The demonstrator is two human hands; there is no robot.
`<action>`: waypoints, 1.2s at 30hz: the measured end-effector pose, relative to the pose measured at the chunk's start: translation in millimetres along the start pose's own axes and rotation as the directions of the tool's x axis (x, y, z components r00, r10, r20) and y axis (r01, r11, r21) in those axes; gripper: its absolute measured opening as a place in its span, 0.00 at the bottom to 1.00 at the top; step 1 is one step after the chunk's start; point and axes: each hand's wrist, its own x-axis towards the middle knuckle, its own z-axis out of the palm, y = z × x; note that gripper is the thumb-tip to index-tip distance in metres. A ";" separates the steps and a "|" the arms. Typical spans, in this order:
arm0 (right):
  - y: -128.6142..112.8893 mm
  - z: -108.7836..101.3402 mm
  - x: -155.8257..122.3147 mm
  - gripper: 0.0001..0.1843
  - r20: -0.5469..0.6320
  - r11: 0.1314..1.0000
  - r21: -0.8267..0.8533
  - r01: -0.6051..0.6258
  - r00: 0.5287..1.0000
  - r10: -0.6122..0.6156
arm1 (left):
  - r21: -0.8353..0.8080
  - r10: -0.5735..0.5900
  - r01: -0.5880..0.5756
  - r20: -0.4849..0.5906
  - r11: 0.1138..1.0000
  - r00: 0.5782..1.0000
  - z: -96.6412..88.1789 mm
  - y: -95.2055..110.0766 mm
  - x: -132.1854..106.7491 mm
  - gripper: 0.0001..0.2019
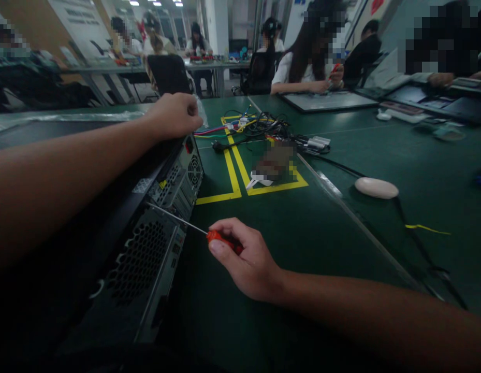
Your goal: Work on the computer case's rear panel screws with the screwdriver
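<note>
Head view: the desktop computer case [119,243] lies on its side on the green table mat [287,321], rear panel facing the person. The left hand [176,115] rests closed as a fist on the case's upper edge, apparently steadying it. The right hand [246,259] grips the red-handled screwdriver [219,238]; its thin shaft reaches the perforated rear panel, tip at the metal edge. A tangle of cables [263,129] lies beyond.
</note>
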 end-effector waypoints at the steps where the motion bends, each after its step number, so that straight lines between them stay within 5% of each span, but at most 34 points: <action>1: 0.0 0.1 -0.7 0.09 -0.007 1.000 0.008 -0.008 1.000 0.008 | -0.005 0.001 -0.001 0.003 1.000 1.000 0.0 -0.5 0.4 0.16; 5: 1.7 0.0 -2.1 0.15 -0.019 0.999 -0.037 -0.003 1.000 0.002 | 0.002 0.010 -0.010 0.009 1.000 1.000 0.4 -2.4 1.4 0.16; 36: 2.4 0.1 -1.4 0.10 -0.013 0.997 -0.065 -0.031 0.999 0.030 | 0.018 0.018 -0.018 0.007 1.000 1.000 -0.9 -2.1 -0.2 0.16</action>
